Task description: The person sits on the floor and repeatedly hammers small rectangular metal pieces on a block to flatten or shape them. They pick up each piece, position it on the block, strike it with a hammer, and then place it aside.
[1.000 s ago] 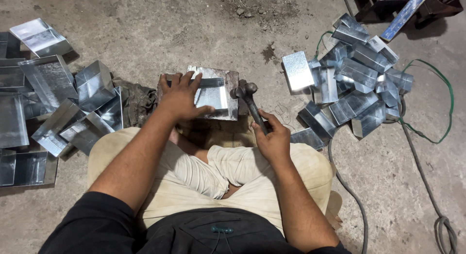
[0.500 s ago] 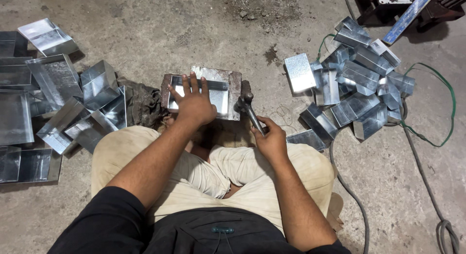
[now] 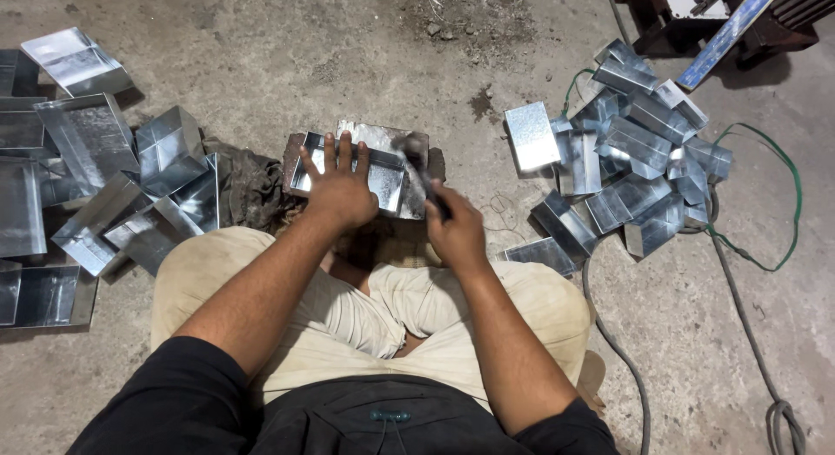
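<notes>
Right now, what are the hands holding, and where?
The right hand grips a hammer by its handle. The left hand presses flat on the sheet-metal box, holding nothing.

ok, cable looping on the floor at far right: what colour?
Green; the cable shows best in the head view, curving beside the pile of metal pieces.

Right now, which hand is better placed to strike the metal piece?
The right hand: it grips the hammer, whose blurred head is over the sheet-metal piece. The left hand lies flat on that piece, fingers spread.

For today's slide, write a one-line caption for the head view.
Left hand steadies a sheet-metal tray while the right hand swings a hammer.
</notes>
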